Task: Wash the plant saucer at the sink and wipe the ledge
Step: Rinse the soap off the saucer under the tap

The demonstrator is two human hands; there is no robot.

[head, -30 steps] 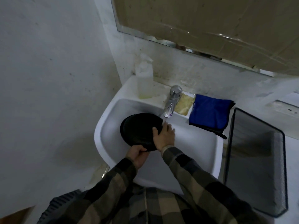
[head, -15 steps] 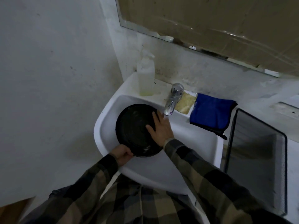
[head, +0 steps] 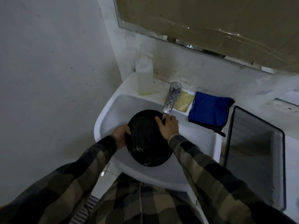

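Observation:
The round black plant saucer (head: 148, 143) is held tilted over the white sink (head: 200, 143), with pale smears on its ridged face. My left hand (head: 122, 135) grips its left rim, thumb over the edge. My right hand (head: 168, 125) lies on the saucer's upper right part with fingers spread flat, right under the chrome tap (head: 171, 97). A thin stream of water runs from the spout onto my fingers. A blue cloth (head: 210, 110) lies folded on the sink's back ledge, right of the tap.
A yellow sponge (head: 184, 101) sits between tap and cloth. A translucent soap bottle (head: 144, 75) stands at the sink's back left corner. A black mesh tray (head: 255, 152) stands on the counter to the right. A wall is close on the left, a covered mirror above.
My left hand has shifted from the saucer's lower rim to its left rim. The saucer has turned and moved toward me. My right hand has slid up its face to under the tap.

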